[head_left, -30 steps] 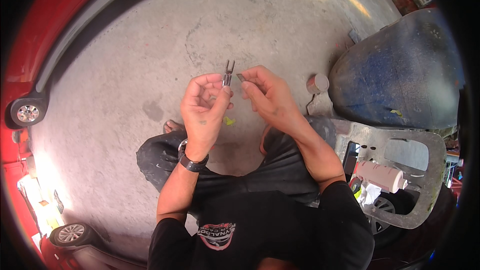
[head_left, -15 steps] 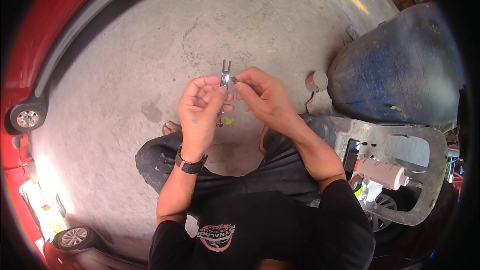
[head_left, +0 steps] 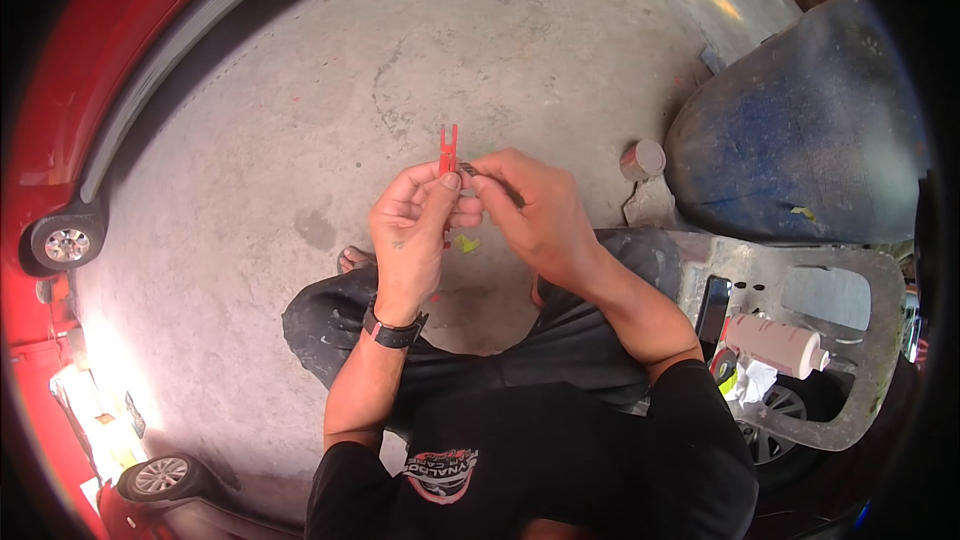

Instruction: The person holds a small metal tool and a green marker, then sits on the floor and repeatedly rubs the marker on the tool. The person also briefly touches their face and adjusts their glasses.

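A slim forked metal piece stands upright between the thumb and fingers of my left hand, its two prongs pointing away from me. Its face looks red at this moment, and its lower end shows just below my fingers. My right hand is pinched beside it, holding a small dark ridged piece against or very close to the forked piece's right side. Fingers hide most of that small piece, so its kind cannot be made out. A dark band circles my left wrist.
To my right, a grey plastic seat bears a white bottle, a phone and a roll of tape. Beyond stand a blue drum and a can. A red car lines the left; a yellow-green scrap lies on the floor.
The forked piece has turned slightly; its face went from shiny silver to red. My right hand stays beside it, its fingers shifted slightly. The whole view has moved a little.
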